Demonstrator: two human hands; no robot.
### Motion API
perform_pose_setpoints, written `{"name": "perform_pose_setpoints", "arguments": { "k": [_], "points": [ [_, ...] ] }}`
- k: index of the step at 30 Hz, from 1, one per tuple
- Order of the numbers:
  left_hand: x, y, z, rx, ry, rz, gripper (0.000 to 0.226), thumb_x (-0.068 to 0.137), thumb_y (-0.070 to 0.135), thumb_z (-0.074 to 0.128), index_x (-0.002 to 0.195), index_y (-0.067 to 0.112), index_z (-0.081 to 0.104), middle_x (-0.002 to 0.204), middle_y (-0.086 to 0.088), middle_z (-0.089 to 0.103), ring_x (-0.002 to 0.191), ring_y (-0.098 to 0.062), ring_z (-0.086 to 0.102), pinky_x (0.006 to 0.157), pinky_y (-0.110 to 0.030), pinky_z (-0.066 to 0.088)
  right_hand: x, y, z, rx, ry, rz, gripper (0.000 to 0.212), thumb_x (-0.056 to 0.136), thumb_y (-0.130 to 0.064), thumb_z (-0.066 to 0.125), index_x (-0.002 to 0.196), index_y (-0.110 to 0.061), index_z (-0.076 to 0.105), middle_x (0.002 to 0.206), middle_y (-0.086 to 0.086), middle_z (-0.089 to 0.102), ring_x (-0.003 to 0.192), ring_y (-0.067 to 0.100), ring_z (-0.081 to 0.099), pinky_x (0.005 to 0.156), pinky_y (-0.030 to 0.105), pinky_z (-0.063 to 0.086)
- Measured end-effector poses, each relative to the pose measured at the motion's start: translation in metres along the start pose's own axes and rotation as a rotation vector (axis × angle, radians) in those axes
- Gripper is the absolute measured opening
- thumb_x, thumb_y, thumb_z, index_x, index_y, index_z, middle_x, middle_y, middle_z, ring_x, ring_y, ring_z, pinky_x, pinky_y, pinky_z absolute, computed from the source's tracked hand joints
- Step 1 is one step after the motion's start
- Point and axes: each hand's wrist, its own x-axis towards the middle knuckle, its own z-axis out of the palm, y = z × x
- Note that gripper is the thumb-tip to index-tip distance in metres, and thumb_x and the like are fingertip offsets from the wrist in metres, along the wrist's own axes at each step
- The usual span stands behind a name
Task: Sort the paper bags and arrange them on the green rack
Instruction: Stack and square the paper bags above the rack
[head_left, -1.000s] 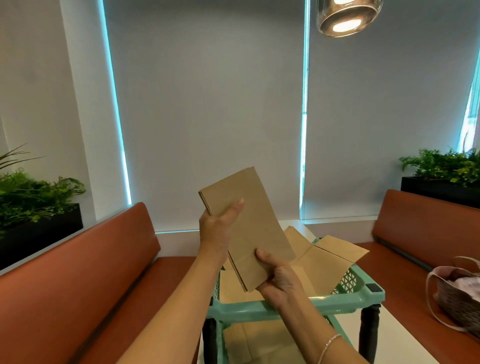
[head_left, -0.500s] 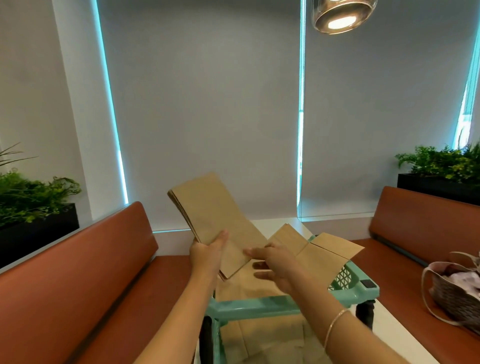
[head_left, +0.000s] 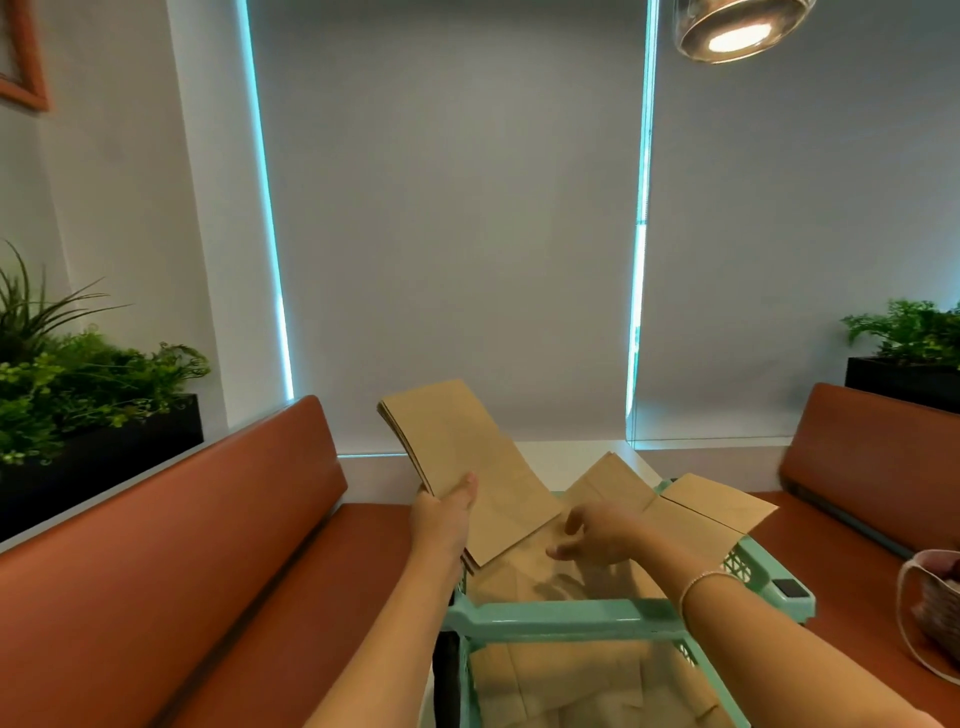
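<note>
Step in hand: gathering like bags into one bundle above the green rack (head_left: 561, 618).
Left hand (head_left: 445, 514): grasps a stack of flat paper bags (head_left: 462, 457) by its lower edge, tilted up over the rack's left side.
Right hand (head_left: 597, 532): fingers loosely spread, holding nothing, hovering just above the loose bags (head_left: 691, 512) lying on the rack's top tier.
Lower tier: more bags (head_left: 582, 680) lie flat.
Next move, as I judge it: pick a matching loose bag and add it to the stack.
</note>
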Motion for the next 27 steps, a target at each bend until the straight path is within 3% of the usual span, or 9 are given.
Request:
{"name": "perform_pose_setpoints", "arguments": {
  "k": [4, 7, 10, 15, 19, 22, 24, 27],
  "points": [
    [0.002, -0.001, -0.002, -0.019, -0.005, 0.003, 0.033, 0.085, 0.014, 0.067, 0.115, 0.0, 0.06, 0.109, -0.01, 0.066, 0.1, -0.023, 0.062, 0.089, -0.035, 0.049, 0.002, -0.004, -0.003, -0.032, -0.038, -0.001, 0.054, 0.083, -0.055, 0.058, 0.124, -0.02, 0.056, 0.123, 0.001, 0.058, 0.112, 0.02, 0.051, 0.096, 0.032, 0.041],
    [0.001, 0.0, -0.003, -0.056, -0.021, -0.009, 0.023, 0.087, 0.011, 0.065, 0.108, 0.003, 0.063, 0.104, -0.008, 0.066, 0.098, -0.023, 0.062, 0.089, -0.036, 0.05, -0.003, 0.001, -0.014, 0.013, -0.045, -0.048, 0.041, 0.086, -0.032, 0.065, 0.124, -0.021, 0.057, 0.126, 0.0, 0.056, 0.115, 0.019, 0.05, 0.099, 0.03, 0.042],
    [-0.001, 0.002, -0.004, -0.064, -0.024, -0.024, 0.015, 0.087, 0.012, 0.065, 0.102, 0.007, 0.063, 0.106, -0.01, 0.067, 0.102, -0.027, 0.063, 0.095, -0.044, 0.049, -0.009, 0.007, -0.032, -0.078, 0.009, -0.095, 0.035, 0.089, -0.014, 0.057, 0.123, -0.021, 0.06, 0.127, 0.001, 0.056, 0.116, 0.02, 0.05, 0.101, 0.03, 0.042],
    [0.0, 0.002, -0.003, -0.064, -0.033, -0.03, 0.002, 0.088, 0.012, 0.064, 0.087, 0.013, 0.062, 0.103, -0.01, 0.066, 0.101, -0.028, 0.063, 0.094, -0.045, 0.05, -0.028, 0.01, -0.082, -0.183, 0.335, 0.05, 0.033, 0.091, -0.013, 0.045, 0.118, -0.02, 0.062, 0.122, 0.003, 0.059, 0.115, 0.024, 0.051, 0.101, 0.039, 0.038],
    [0.0, 0.0, -0.004, -0.027, -0.056, -0.026, 0.024, 0.085, 0.018, 0.068, 0.106, 0.006, 0.063, 0.109, -0.009, 0.067, 0.105, -0.026, 0.062, 0.099, -0.046, 0.046, -0.05, -0.001, -0.126, -0.418, 0.708, 0.151, 0.026, 0.089, -0.015, 0.045, 0.101, -0.022, 0.067, 0.096, -0.001, 0.061, 0.099, 0.023, 0.052, 0.105, 0.053, 0.028],
    [0.001, -0.001, -0.003, -0.023, -0.082, -0.011, 0.027, 0.087, 0.015, 0.066, 0.111, 0.004, 0.061, 0.109, -0.008, 0.066, 0.105, -0.023, 0.061, 0.1, -0.04, 0.046, -0.06, -0.018, -0.143, -0.605, 0.875, 0.067, 0.026, 0.09, -0.014, 0.045, 0.098, -0.024, 0.068, 0.1, 0.0, 0.06, 0.113, 0.028, 0.043, 0.109, 0.064, 0.001],
    [-0.002, 0.0, -0.003, 0.0, -0.103, 0.011, 0.021, 0.089, 0.014, 0.063, 0.109, 0.007, 0.061, 0.103, -0.004, 0.067, 0.102, -0.021, 0.061, 0.097, -0.037, 0.047, -0.062, -0.033, -0.139, -0.694, 0.948, -0.058, 0.027, 0.085, -0.009, 0.048, 0.093, -0.021, 0.07, 0.099, 0.004, 0.058, 0.114, 0.032, 0.04, 0.099, 0.065, -0.018],
    [-0.005, 0.0, -0.002, 0.137, -0.127, 0.084, 0.021, 0.091, 0.024, 0.061, 0.108, 0.013, 0.061, 0.098, 0.002, 0.066, 0.097, -0.018, 0.061, 0.087, -0.032, 0.048, -0.054, -0.057, -0.12, -0.664, 1.042, -0.281, 0.025, 0.075, -0.003, 0.048, 0.076, -0.01, 0.071, 0.099, 0.019, 0.059, 0.112, 0.04, 0.046, 0.097, 0.069, -0.019]
  ]
}}
